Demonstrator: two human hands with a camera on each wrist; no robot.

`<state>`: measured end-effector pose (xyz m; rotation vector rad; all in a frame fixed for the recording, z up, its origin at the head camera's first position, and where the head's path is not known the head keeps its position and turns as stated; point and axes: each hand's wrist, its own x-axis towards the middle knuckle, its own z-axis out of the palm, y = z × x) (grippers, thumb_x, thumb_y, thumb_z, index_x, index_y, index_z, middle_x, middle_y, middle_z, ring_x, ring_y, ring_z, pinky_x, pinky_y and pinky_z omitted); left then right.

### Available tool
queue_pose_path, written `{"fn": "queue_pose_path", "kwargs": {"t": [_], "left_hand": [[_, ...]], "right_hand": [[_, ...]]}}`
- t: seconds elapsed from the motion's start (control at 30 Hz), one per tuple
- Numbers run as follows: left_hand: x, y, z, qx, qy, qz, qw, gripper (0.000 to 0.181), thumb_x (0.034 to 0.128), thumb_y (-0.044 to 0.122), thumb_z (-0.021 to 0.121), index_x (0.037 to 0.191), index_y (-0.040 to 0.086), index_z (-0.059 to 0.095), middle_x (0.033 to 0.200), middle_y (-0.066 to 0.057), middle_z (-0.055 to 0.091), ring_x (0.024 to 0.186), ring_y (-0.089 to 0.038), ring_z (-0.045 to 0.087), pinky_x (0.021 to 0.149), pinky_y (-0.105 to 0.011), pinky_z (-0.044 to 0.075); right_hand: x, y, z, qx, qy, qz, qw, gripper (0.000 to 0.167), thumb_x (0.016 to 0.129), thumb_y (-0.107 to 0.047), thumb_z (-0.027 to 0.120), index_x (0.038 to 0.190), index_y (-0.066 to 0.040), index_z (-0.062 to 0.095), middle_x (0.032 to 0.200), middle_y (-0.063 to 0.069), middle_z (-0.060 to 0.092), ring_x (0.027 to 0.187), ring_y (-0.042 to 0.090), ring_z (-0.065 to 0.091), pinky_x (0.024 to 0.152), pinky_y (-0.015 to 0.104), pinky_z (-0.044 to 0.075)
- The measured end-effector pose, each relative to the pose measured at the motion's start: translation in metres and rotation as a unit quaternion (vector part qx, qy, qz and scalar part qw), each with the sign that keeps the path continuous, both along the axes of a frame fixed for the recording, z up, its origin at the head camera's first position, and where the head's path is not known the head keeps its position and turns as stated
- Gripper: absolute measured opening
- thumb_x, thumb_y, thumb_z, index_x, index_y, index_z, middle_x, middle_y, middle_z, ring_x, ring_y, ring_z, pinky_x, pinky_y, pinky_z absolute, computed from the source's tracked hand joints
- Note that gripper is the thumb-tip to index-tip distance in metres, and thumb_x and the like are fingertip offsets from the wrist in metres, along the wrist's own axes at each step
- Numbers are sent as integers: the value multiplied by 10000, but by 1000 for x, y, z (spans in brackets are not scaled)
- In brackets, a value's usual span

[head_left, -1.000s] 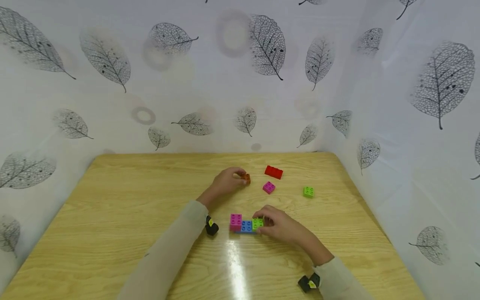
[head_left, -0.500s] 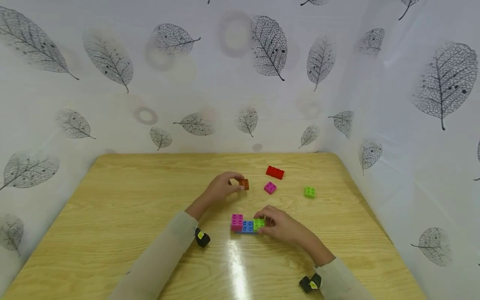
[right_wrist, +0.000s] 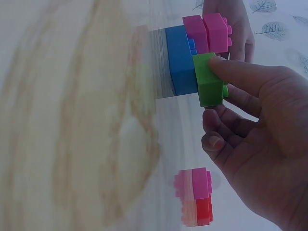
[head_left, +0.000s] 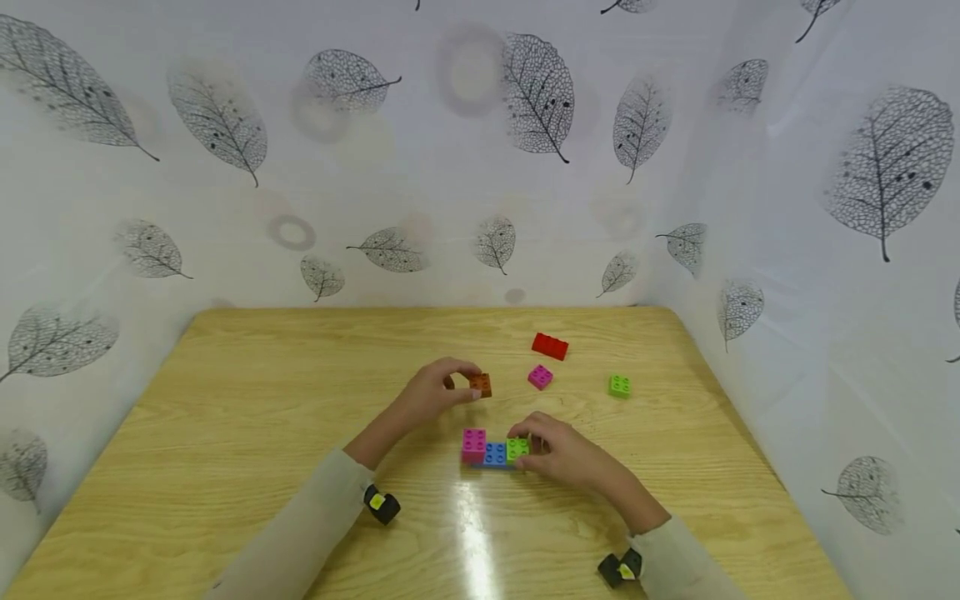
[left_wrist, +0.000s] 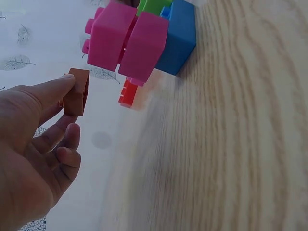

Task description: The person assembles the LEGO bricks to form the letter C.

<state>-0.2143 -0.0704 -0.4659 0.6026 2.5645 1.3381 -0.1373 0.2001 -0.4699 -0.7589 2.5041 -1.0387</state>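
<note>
My left hand (head_left: 431, 392) pinches a small brown building brick (head_left: 481, 384) between thumb and fingers. In the left wrist view that brown brick (left_wrist: 76, 92) is held up off the table. To its front right lies a long blue brick (head_left: 495, 454). Two pink bricks (left_wrist: 127, 41), one on top of the other, stand on the blue brick's left end. A light green brick (head_left: 517, 450) sits on its right end. Thumb and fingers of my right hand (head_left: 558, 450) grip this green brick (right_wrist: 208, 79) by its sides, and the middle blue studs between pink and green are bare.
Farther back on the wooden table (head_left: 262, 375) lie a red brick (head_left: 550, 346), a small pink brick (head_left: 540, 377) and another green brick (head_left: 619, 386). A leaf-patterned white curtain (head_left: 420, 167) hangs behind the table and along its right side.
My left hand has drawn the brown brick nearer and slightly left, away from the red brick. My right hand stays in place on the green brick.
</note>
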Motion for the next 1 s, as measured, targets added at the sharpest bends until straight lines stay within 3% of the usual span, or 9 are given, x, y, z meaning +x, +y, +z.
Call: {"fn": "queue_pose_path", "kwargs": {"t": [0.4, 0.77, 1.0], "left_hand": [[30, -15, 10, 66, 108, -69, 9999, 401, 924, 323, 744, 1290, 177, 669, 1195, 48, 655, 898, -164, 557, 745, -320, 489], [56, -22, 9, 21, 70, -306, 9995, 344, 925, 293, 746, 1252, 212, 675, 1162, 66, 638, 856, -139, 547, 681, -266, 487], [65, -20, 8, -188, 328, -411, 9984, 359, 912, 303, 757, 1252, 227, 671, 1142, 86, 631, 816, -105, 539, 621, -245, 482]], "right_hand": [[1, 0, 0, -39, -12, 19, 10000, 345, 957, -283, 706, 1274, -167, 631, 1053, -73, 573, 876, 99, 530, 729, 255, 495], [-1, 0, -2, -64, 24, 86, 9999, 343, 961, -308, 699, 1264, -164, 632, 1042, -36, 573, 869, 98, 515, 718, 246, 481], [0, 0, -2, -60, 52, 57, 10000, 327, 960, -299, 701, 1260, -186, 632, 1034, -62, 570, 868, 97, 522, 725, 249, 491]]}}
